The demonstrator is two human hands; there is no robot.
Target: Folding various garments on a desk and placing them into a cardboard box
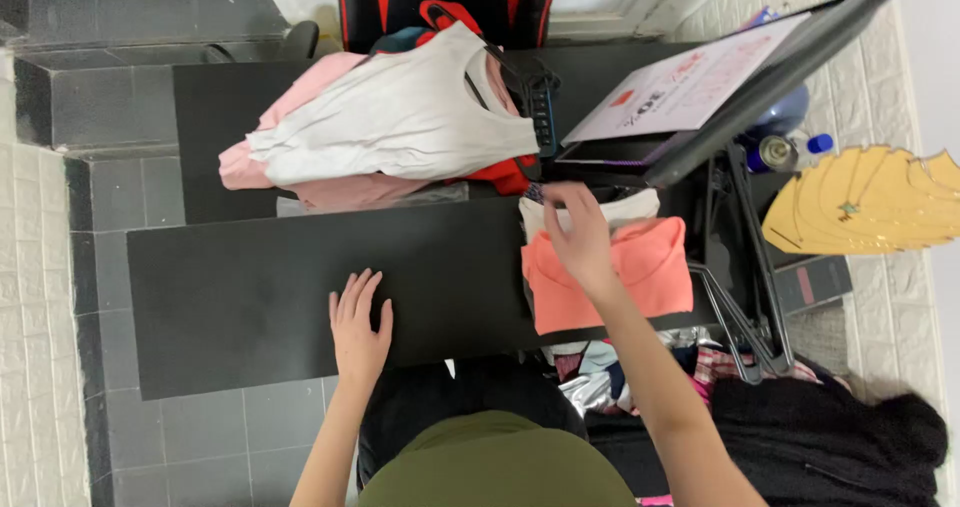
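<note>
My left hand [358, 329] lies flat and open on the black table [240, 287], fingers together, holding nothing. My right hand [578, 235] rests on top of a folded coral-orange garment [640, 277] that sits on a stack at the table's right end, above a folded white garment [625, 207]. The fingers press down near the far edge of the orange piece; they curl slightly but I cannot tell whether they pinch the fabric. A pile of unfolded clothes with a white top [400, 122] and pink pieces [300, 97] on hangers lies across the far table.
A tilted laptop or stand with a printed sheet [690, 82] rises at the far right over a black metal rack [745, 297]. Yellow card shapes [865, 202] fan out at right. Dark and patterned clothes [820, 427] are heaped at lower right. Grey tiled floor [180, 437] shows left.
</note>
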